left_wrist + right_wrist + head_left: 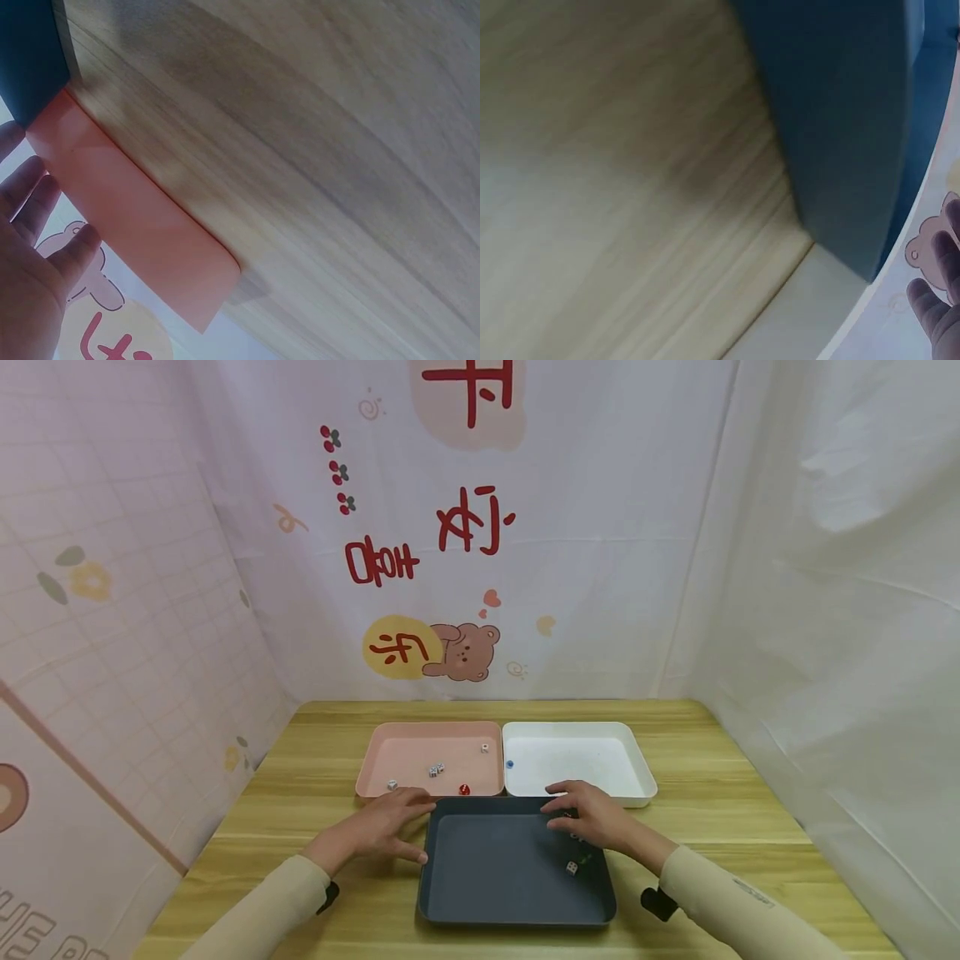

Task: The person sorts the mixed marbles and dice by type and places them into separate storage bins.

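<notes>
A dark grey tray (517,868) lies at the front of the table. My left hand (382,828) is at its left rim with fingers spread and nothing held; whether it touches the rim I cannot tell. In the left wrist view its fingers (75,251) appear loosely extended. Over the tray's right side hovers my right hand (592,817), fingers loosely bent and apart, no object visible in them. Below it in the tray are a white die (572,867) and a small green die (586,859). Other small dice there are partly hidden by the hand.
Behind the dark tray, a pink tray (405,737) holds several white dice (433,772) and a red die (464,790). Beside it on the right, a white tray (577,731) holds a small blue die (510,764). A printed curtain (600,568) closes off the wooden table's back.
</notes>
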Available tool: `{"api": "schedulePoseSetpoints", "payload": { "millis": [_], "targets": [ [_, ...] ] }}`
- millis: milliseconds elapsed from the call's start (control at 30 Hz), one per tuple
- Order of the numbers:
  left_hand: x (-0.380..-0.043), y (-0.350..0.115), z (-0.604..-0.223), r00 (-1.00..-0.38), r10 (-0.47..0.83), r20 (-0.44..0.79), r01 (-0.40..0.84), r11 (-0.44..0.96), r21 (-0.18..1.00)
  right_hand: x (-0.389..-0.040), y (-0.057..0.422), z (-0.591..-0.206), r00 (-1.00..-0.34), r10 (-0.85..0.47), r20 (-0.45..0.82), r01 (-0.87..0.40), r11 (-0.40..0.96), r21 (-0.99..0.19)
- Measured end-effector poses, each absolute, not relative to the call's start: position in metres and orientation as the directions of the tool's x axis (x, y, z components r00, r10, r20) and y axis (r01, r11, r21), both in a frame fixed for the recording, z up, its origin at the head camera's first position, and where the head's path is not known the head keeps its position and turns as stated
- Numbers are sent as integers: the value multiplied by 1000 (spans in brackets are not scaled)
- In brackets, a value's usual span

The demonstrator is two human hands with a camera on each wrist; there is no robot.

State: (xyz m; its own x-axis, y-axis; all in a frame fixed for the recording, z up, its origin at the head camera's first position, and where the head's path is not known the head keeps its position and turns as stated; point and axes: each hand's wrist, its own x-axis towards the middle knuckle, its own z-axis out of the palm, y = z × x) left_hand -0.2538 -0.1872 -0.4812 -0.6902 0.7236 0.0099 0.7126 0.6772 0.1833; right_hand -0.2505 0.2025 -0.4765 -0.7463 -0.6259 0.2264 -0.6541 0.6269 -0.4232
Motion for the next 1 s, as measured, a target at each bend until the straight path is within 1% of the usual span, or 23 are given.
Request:
{"api": "schedulePoseSetpoints", "payload": {
  "millis": [133, 267, 500, 600, 800, 1000],
  "targets": [
    [-254, -187, -481, -691, 723, 7, 712, 678, 184, -248, 213, -482, -714, -655, 247, -692, 607, -391],
    [-254, -187, -481, -691, 723, 4, 712, 679, 182, -244, 221, -488, -677, -690, 257, -733, 596, -328],
    [-254, -187, -480, -688, 725, 9, 714, 675, 184, -237, 224, -493, -575, -778, 253, -818, 540, -197],
    [-254, -187, -480, -687, 727, 10, 715, 674, 186, -234, 222, -493, -547, -806, 226, -837, 527, -144],
    [-254, -186, -479, -685, 728, 11, 716, 671, 191, -229, 221, -496, -523, -835, 173, -852, 515, -91],
    [-254, -187, -480, -687, 727, 14, 715, 672, 191, -228, 221, -497, -544, -826, 147, -839, 537, -86]
  ]
}}
